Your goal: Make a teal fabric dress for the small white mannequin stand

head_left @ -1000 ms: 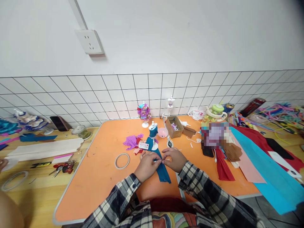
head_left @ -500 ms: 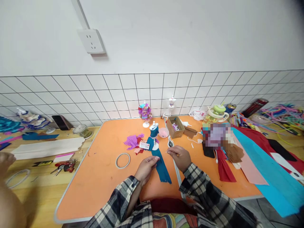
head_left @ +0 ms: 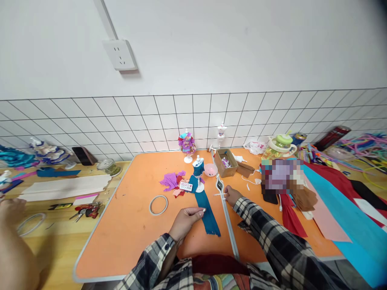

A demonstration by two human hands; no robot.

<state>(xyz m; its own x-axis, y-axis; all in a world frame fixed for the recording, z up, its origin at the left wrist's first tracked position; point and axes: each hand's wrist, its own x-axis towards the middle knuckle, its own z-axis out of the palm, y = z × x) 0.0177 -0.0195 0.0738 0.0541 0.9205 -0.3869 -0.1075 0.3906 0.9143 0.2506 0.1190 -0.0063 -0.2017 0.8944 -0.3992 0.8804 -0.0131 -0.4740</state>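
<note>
Head view, left grip point(head_left: 185, 222) pinching white bit point(head_left: 204, 210), cannot tell about right grip point(head_left: 234, 195), box point(head_left: 228, 170) holding purple pieces point(head_left: 225, 162)

I see the orange table point(head_left: 127, 237) as smooth with a faint sheen. Toward its far edge sits a matt cardboard box point(head_left: 229, 171); nearer the front edge, a matt teal strip point(head_left: 209, 217), cloth or paper, I can't tell.

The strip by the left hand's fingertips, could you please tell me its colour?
The strip is dark teal blue, showing best in the head view.
</note>
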